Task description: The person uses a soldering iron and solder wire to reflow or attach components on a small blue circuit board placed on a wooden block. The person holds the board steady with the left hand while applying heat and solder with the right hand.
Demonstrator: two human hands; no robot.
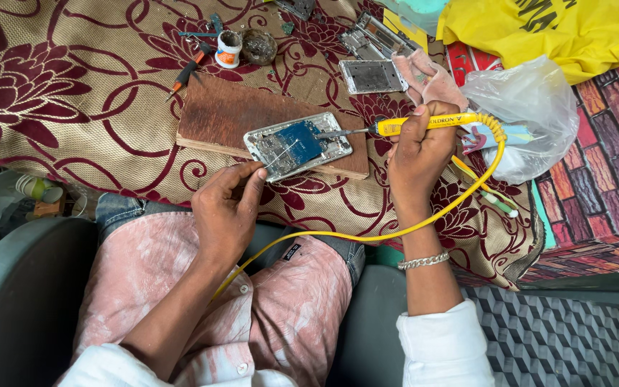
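My right hand (418, 150) is closed tight round a yellow soldering iron (424, 122), its tip resting on the blue board of the opened phone (297, 145). My left hand (229, 208) pinches a thin solder wire (281, 154) between thumb and finger, its end reaching over the phone; the wire is so fine I can hardly follow it. The phone lies on a brown wooden board (223, 111) on the flowered cloth (73, 86). The iron's yellow cord (395, 231) loops down across my lap. Further off lie a small white pot (229, 49), a red-handled screwdriver (188, 70), two bare phone frames (372, 76) and a clear plastic bag (531, 107)
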